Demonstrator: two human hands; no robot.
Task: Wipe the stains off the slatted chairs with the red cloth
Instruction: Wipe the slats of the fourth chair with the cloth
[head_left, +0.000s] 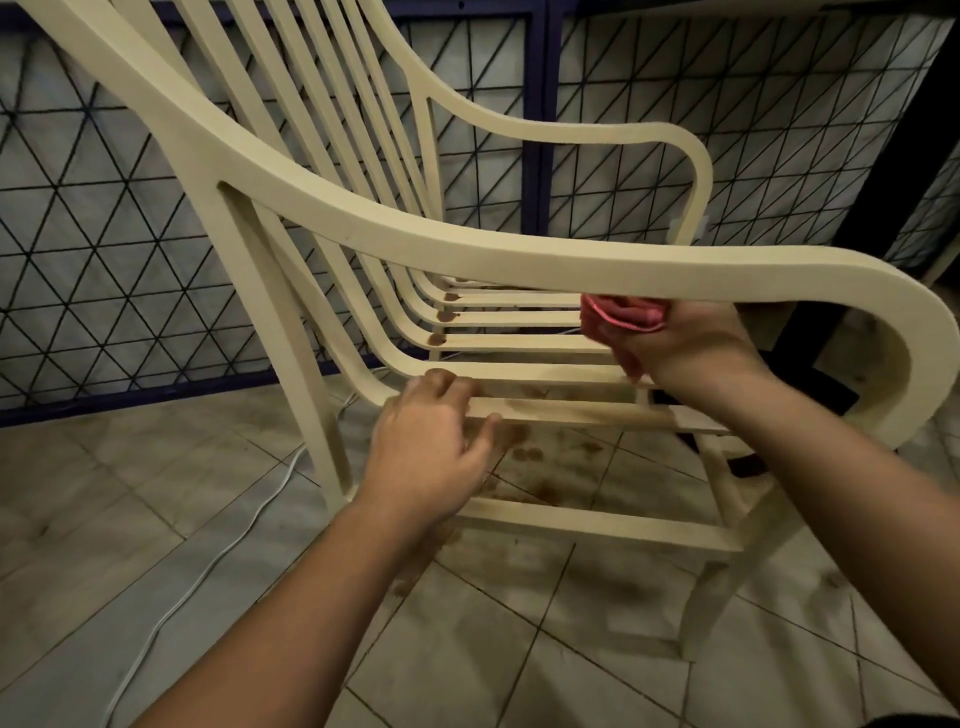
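Observation:
A cream slatted chair (363, 218) fills the head view, seen from its side under the near armrest (623, 262). Brown stains (437, 340) mark the seat slats where they curve up into the back. My left hand (431, 441) grips the nearest seat slat (571, 413), fingers over it and thumb below. My right hand (685, 343) reaches under the armrest and holds the bunched red cloth (621, 314) against the middle seat slats. The armrest hides part of the cloth.
Brown spots (540, 467) speckle the tiled floor under the seat. A white cable (208, 566) runs across the tiles at left. A dark metal grille (104, 234) stands behind the chair. Dark furniture legs (826, 332) stand at the right.

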